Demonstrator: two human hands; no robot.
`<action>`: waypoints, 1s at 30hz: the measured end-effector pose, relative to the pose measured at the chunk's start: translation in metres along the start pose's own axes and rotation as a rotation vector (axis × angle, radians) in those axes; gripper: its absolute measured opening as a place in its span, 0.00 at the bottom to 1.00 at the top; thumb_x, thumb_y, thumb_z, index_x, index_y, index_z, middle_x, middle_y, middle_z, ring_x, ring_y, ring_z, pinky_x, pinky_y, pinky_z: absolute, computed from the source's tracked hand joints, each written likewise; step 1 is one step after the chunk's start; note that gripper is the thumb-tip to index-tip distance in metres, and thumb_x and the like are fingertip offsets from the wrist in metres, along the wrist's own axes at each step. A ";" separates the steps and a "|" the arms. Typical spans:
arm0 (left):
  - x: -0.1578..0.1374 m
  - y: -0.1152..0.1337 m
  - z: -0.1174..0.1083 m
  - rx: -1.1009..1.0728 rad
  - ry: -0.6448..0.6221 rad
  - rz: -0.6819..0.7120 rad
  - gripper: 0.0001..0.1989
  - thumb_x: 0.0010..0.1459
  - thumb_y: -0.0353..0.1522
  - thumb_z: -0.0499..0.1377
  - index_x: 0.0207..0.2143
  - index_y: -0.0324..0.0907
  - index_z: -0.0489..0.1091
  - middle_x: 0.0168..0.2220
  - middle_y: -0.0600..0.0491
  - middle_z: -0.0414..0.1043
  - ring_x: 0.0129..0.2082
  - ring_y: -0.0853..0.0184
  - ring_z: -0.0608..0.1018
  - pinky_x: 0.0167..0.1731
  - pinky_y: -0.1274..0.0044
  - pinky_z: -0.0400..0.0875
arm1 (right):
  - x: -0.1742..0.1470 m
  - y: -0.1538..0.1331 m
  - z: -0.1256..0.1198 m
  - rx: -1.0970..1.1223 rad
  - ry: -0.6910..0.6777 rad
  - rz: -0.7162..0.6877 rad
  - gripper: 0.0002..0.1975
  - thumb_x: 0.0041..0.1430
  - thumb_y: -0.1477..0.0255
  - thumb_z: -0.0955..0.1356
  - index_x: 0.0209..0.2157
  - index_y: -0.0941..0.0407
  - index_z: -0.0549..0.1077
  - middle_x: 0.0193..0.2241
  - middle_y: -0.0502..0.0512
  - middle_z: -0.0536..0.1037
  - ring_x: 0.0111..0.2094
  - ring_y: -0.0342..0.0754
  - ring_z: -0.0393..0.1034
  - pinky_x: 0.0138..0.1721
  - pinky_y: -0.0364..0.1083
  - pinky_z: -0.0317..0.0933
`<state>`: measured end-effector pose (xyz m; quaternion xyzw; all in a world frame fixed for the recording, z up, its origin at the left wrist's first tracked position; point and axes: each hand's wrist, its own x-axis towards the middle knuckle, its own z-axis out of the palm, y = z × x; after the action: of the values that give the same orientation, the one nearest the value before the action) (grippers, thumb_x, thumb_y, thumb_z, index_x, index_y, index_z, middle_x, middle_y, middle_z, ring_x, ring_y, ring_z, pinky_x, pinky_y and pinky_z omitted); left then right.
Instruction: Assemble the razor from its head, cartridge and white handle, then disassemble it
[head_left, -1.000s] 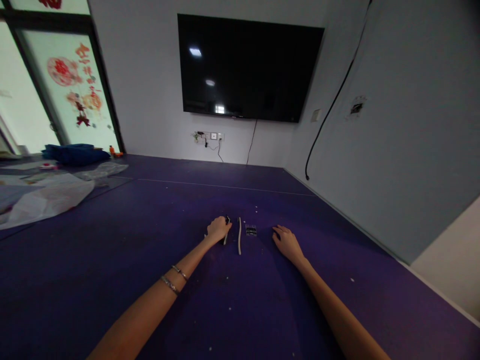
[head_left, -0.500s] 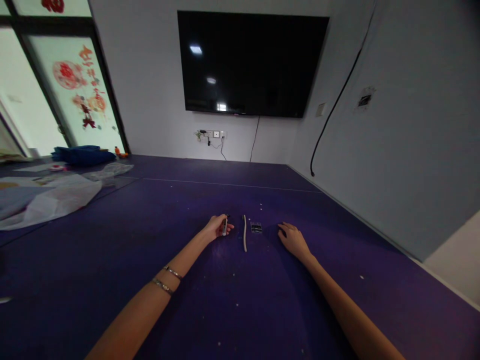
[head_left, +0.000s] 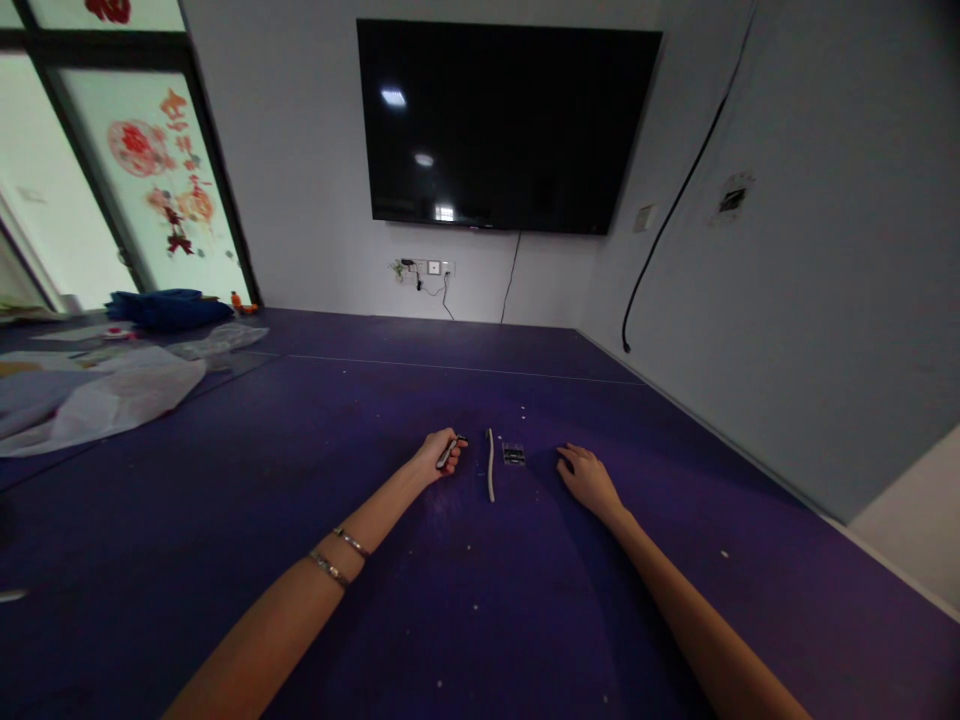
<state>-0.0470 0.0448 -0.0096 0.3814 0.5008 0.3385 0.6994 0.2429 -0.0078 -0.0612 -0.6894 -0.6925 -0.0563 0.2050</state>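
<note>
My left hand [head_left: 441,455] is closed round a short, slim black-and-white tool [head_left: 448,455] with a dark end; its exact kind is too small to make out. Right of that hand, a thin off-white stick with a dark top end [head_left: 491,470] lies lengthwise on the purple surface [head_left: 525,620]. Beside the stick sits a small clear pack with black parts inside [head_left: 514,455]. My right hand [head_left: 589,478] rests palm down to the right of the pack, not touching it, with fingers loosely bent, thumb apart, and nothing in it.
Clear plastic sheeting [head_left: 105,410] and a folded blue cloth [head_left: 169,310] lie at the far left. A black cable [head_left: 675,205] hangs along the right wall. Small white specks dot the surface. A television [head_left: 510,130] hangs on the far wall.
The tool in my left hand has turned from nearly upright to slanted, its dark end now toward the upper right, and the fingers have curled in round it. My right hand stays put.
</note>
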 end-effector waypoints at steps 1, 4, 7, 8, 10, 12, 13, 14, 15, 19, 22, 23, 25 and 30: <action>0.000 0.000 0.000 -0.003 -0.002 -0.003 0.09 0.52 0.30 0.47 0.27 0.35 0.65 0.12 0.60 0.54 0.09 0.78 0.56 0.10 0.85 0.48 | 0.000 0.000 0.000 -0.004 0.002 0.000 0.21 0.59 0.69 0.58 0.50 0.61 0.70 0.52 0.64 0.68 0.54 0.54 0.60 0.53 0.50 0.54; 0.000 -0.001 -0.001 -0.008 0.000 -0.009 0.10 0.54 0.30 0.46 0.26 0.36 0.64 0.12 0.60 0.54 0.09 0.78 0.56 0.10 0.85 0.49 | -0.001 0.000 0.000 -0.007 0.008 -0.004 0.21 0.59 0.69 0.58 0.50 0.61 0.70 0.52 0.64 0.68 0.54 0.54 0.60 0.52 0.50 0.55; 0.001 -0.002 -0.002 -0.003 0.019 -0.011 0.12 0.57 0.32 0.44 0.25 0.37 0.62 0.12 0.60 0.54 0.08 0.78 0.56 0.09 0.85 0.48 | 0.000 0.001 0.002 -0.005 0.013 -0.009 0.21 0.59 0.69 0.58 0.49 0.61 0.70 0.52 0.64 0.68 0.54 0.54 0.60 0.52 0.50 0.55; 0.002 -0.003 -0.003 0.000 0.031 -0.010 0.13 0.58 0.33 0.43 0.24 0.38 0.61 0.12 0.61 0.53 0.08 0.78 0.56 0.09 0.85 0.48 | 0.000 0.001 0.002 -0.005 0.014 -0.011 0.21 0.59 0.69 0.58 0.49 0.61 0.70 0.52 0.64 0.68 0.54 0.54 0.60 0.52 0.50 0.55; 0.003 -0.003 -0.002 0.008 0.058 -0.004 0.16 0.60 0.36 0.42 0.24 0.39 0.60 0.11 0.61 0.53 0.08 0.78 0.56 0.09 0.85 0.48 | 0.000 0.002 0.003 -0.002 0.015 -0.014 0.21 0.59 0.69 0.58 0.49 0.61 0.71 0.51 0.64 0.69 0.53 0.54 0.61 0.52 0.50 0.55; 0.003 -0.004 -0.002 0.016 0.078 0.004 0.17 0.61 0.37 0.42 0.23 0.39 0.59 0.11 0.61 0.53 0.07 0.78 0.56 0.09 0.84 0.49 | 0.001 0.003 0.004 -0.001 0.015 -0.014 0.20 0.58 0.69 0.58 0.49 0.61 0.71 0.51 0.64 0.69 0.53 0.53 0.61 0.52 0.50 0.55; 0.003 -0.004 -0.002 0.021 0.085 0.008 0.17 0.61 0.37 0.42 0.23 0.39 0.59 0.11 0.61 0.53 0.07 0.78 0.56 0.09 0.84 0.49 | 0.001 0.003 0.004 -0.003 0.015 -0.015 0.20 0.58 0.69 0.58 0.49 0.61 0.71 0.51 0.64 0.69 0.53 0.53 0.61 0.52 0.50 0.55; 0.003 -0.004 -0.001 0.026 0.089 0.012 0.17 0.61 0.37 0.43 0.23 0.39 0.59 0.11 0.61 0.54 0.07 0.78 0.57 0.09 0.84 0.49 | 0.001 0.003 0.004 -0.005 0.015 -0.017 0.20 0.58 0.69 0.58 0.49 0.61 0.71 0.51 0.64 0.69 0.53 0.54 0.61 0.52 0.50 0.55; 0.002 -0.004 -0.001 0.031 0.091 0.015 0.17 0.61 0.37 0.44 0.23 0.39 0.60 0.11 0.61 0.55 0.07 0.78 0.57 0.09 0.84 0.49 | 0.001 0.003 0.004 -0.008 0.015 -0.020 0.20 0.59 0.69 0.58 0.49 0.61 0.71 0.51 0.64 0.69 0.53 0.54 0.61 0.52 0.50 0.55; 0.000 -0.004 0.000 0.048 0.088 0.025 0.17 0.61 0.38 0.47 0.23 0.38 0.62 0.12 0.60 0.58 0.07 0.79 0.58 0.09 0.84 0.50 | 0.002 0.003 0.004 -0.012 0.022 -0.029 0.20 0.59 0.69 0.58 0.48 0.61 0.71 0.51 0.65 0.69 0.52 0.54 0.62 0.52 0.50 0.55; -0.001 -0.004 -0.001 0.054 0.090 0.028 0.17 0.60 0.38 0.48 0.23 0.37 0.62 0.12 0.60 0.58 0.07 0.79 0.58 0.09 0.84 0.50 | 0.002 0.003 0.004 -0.012 0.025 -0.027 0.21 0.59 0.69 0.58 0.49 0.61 0.71 0.51 0.65 0.69 0.52 0.55 0.62 0.52 0.50 0.55; -0.002 -0.005 -0.001 0.055 0.093 0.029 0.17 0.60 0.38 0.49 0.23 0.37 0.62 0.12 0.60 0.58 0.07 0.79 0.58 0.09 0.84 0.50 | 0.002 0.003 0.004 -0.015 0.024 -0.029 0.21 0.59 0.69 0.58 0.49 0.62 0.71 0.51 0.65 0.69 0.52 0.55 0.62 0.52 0.50 0.55; -0.003 -0.005 -0.001 0.057 0.102 0.033 0.17 0.60 0.38 0.49 0.23 0.37 0.62 0.12 0.60 0.58 0.07 0.79 0.58 0.09 0.84 0.50 | 0.001 0.003 0.004 -0.021 0.022 -0.030 0.21 0.59 0.69 0.58 0.49 0.62 0.71 0.51 0.65 0.69 0.52 0.55 0.62 0.52 0.50 0.55; -0.006 -0.004 -0.003 0.062 0.111 0.050 0.16 0.59 0.38 0.50 0.22 0.38 0.62 0.10 0.61 0.55 0.07 0.78 0.58 0.10 0.84 0.50 | 0.001 0.003 0.004 -0.022 0.014 -0.016 0.21 0.59 0.68 0.57 0.49 0.61 0.70 0.51 0.64 0.69 0.53 0.54 0.61 0.52 0.50 0.55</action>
<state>-0.0512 0.0383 -0.0105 0.3960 0.5395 0.3609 0.6495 0.2450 -0.0050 -0.0650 -0.6854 -0.6961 -0.0701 0.2018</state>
